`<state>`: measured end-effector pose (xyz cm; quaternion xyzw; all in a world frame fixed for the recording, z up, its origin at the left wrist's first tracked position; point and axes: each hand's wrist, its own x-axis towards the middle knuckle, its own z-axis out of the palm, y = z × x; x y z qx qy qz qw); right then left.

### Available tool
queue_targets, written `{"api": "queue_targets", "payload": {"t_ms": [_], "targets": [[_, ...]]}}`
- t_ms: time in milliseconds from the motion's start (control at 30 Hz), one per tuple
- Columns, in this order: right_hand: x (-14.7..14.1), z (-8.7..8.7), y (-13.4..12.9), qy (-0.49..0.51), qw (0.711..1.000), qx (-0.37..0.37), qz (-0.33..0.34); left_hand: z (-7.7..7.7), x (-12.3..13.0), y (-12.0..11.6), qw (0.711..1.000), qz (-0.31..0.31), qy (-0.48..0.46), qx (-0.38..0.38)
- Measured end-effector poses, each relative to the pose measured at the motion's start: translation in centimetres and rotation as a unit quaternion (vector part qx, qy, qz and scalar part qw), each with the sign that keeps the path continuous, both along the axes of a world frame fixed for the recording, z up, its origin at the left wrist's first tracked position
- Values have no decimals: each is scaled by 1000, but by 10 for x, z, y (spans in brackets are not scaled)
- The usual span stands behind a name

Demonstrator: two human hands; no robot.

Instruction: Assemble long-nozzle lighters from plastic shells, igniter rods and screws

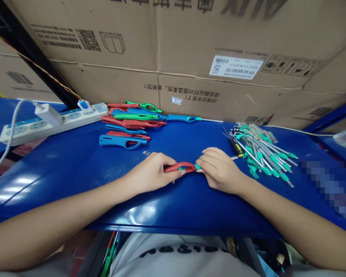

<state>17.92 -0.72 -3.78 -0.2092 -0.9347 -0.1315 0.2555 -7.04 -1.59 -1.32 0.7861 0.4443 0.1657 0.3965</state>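
Note:
Between my two hands is a red utility lighter handle (pixel 181 166) with an oval trigger loop. My left hand (pixel 150 173) is closed around the handle's left end, thumb along its near side. My right hand (pixel 220 171) pinches the teal end (pixel 197 167) at the handle's right side. A bit of metal rod (pixel 234 157) shows beyond my right hand; most of what lies in that palm is hidden. Small loose metal pins or screws (pixel 145 153) lie on the blue table just behind my left hand.
Red, blue and green lighter handles (pixel 122 142) lie at the back left, beside a white power strip (pixel 72 118). Metal tubes with teal parts (pixel 265 154) are heaped at the right, next to a black-and-yellow screwdriver (pixel 235 147). A cardboard box (pixel 184 46) walls off the back.

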Motion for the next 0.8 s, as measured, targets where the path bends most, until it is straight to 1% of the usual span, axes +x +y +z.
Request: {"api": "queue_targets", "payload": {"t_ms": [100,167,233,300,367,467,600,733,800], "targets": [[0,1,-2,-6,1000,4,2,1,0,3,996,-5,-43,-82],[0,0,-3,-10,1000,5,0,1,0,4,994,-6,-48,-102],[-1,0,-3,-12,1000,5,1,0,0,3,994,-5,-41,-98],[-2,0,-4,-14,1000,0,6,0,0,0,998,-4,-18,-57],[-3,1,-3,-14,1000,-11,9,1,0,-3,1000,-2,20,14],[-4,1,-2,-8,1000,-29,9,4,0,-7,991,1,79,105],[-3,0,1,-10,999,-48,2,5,0,-10,978,-17,126,164],[-2,0,3,-45,997,-62,-13,-3,-1,-6,962,-47,148,224],[-1,3,3,-71,993,-83,-38,-7,-2,-2,951,-56,152,263]]}}
